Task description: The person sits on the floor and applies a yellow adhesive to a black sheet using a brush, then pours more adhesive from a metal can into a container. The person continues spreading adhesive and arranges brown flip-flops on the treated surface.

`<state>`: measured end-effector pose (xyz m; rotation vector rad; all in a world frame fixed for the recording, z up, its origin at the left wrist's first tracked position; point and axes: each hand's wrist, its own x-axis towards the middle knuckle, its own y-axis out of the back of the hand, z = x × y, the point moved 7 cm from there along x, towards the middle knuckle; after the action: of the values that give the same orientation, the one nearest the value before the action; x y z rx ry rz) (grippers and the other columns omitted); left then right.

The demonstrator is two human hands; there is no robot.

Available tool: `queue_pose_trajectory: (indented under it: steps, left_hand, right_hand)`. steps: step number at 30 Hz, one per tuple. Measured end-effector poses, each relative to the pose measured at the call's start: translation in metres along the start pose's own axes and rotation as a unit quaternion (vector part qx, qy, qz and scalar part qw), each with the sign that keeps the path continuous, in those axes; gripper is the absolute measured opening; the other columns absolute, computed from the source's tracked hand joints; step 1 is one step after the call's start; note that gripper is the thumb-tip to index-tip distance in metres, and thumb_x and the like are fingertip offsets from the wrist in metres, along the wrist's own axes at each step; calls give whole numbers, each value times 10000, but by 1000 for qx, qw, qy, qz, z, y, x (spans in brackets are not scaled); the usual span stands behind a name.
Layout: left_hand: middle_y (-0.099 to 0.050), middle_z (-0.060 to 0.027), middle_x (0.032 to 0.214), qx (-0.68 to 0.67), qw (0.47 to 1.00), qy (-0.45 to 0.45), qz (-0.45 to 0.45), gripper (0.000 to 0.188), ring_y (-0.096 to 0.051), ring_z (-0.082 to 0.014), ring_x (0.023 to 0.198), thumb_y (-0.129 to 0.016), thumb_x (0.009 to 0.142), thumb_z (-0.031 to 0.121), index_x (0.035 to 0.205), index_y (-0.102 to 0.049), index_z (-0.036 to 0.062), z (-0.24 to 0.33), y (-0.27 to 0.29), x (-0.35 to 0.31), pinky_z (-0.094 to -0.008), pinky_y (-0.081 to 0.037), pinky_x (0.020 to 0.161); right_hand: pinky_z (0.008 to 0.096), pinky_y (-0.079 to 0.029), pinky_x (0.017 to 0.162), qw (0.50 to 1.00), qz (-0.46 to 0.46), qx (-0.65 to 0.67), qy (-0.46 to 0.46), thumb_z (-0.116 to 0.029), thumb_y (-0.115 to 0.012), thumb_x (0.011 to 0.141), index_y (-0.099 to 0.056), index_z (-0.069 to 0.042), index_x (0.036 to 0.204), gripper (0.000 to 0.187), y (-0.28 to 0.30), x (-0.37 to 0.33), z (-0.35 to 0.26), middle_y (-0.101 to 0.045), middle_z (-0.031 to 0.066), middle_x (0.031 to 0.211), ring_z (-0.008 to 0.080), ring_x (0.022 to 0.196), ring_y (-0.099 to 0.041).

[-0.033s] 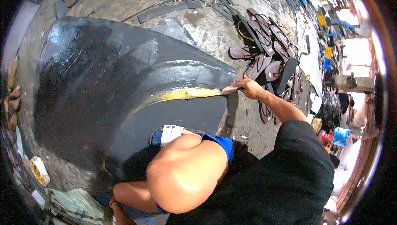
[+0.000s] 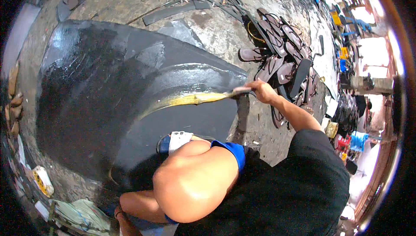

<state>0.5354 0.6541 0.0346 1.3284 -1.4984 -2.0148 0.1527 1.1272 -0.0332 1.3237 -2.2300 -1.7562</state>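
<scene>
My right hand (image 2: 263,91) is closed on a small flat piece (image 2: 242,90), pinkish with a dark edge, which looks like a spreader. Its tip rests at the right end of a wet yellowish streak (image 2: 197,99), apparently glue. That streak curves across a large black sheet (image 2: 86,106) lying on the floor. Above it, a glossy wet band covers part of the sheet, while the area below looks duller. My left hand does not show. My bare knee (image 2: 195,184) and a foot with a white-and-blue covering (image 2: 178,141) are at the sheet's near edge.
Beyond my right hand lies a heap of strapped sandals (image 2: 286,73). Dark offcut strips (image 2: 175,12) are scattered along the far floor. A white-and-yellow roll (image 2: 42,180) and a pale green cloth (image 2: 82,214) lie at the lower left. Brown soles (image 2: 15,101) line the left edge.
My right hand has turned slightly, so the flat piece now shows its dark edge. It stays at the right end of the yellow streak.
</scene>
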Motion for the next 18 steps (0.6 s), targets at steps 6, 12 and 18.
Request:
queue_pose_trajectory:
  steps: [6, 12, 18]
  left_hand:
    - [-703, -107, 829, 120, 989, 87, -11, 220, -668, -243, 757, -531, 848, 216, 774, -703, 100, 222, 116, -65, -399, -472, 727]
    - [-698, -98, 826, 127, 987, 97, -16, 226, -664, -224, 741, -524, 861, 225, 765, -685, 99, 281, 161, -90, -383, -474, 688]
    - [-694, -90, 823, 136, 983, 122, -29, 234, -661, -205, 726, -517, 873, 234, 756, -667, 98, 286, 174, -89, -367, -477, 649]
  right_hand:
    - [304, -510, 757, 910, 326, 223, -127, -57, -607, 856, -606, -8, 1132, 281, 68, -14, -35, -687, 133, 934, 184, 828, -661]
    - [341, -505, 722, 826, 446, 236, -250, -148, -668, 826, -646, 23, 1036, 272, 53, -20, -11, -691, 149, 850, 215, 770, -664]
    - [508, -505, 802, 859, 299, 59, -411, -279, -569, 813, -602, 48, 967, 363, -51, -6, -31, -644, 287, 956, 461, 888, -630]
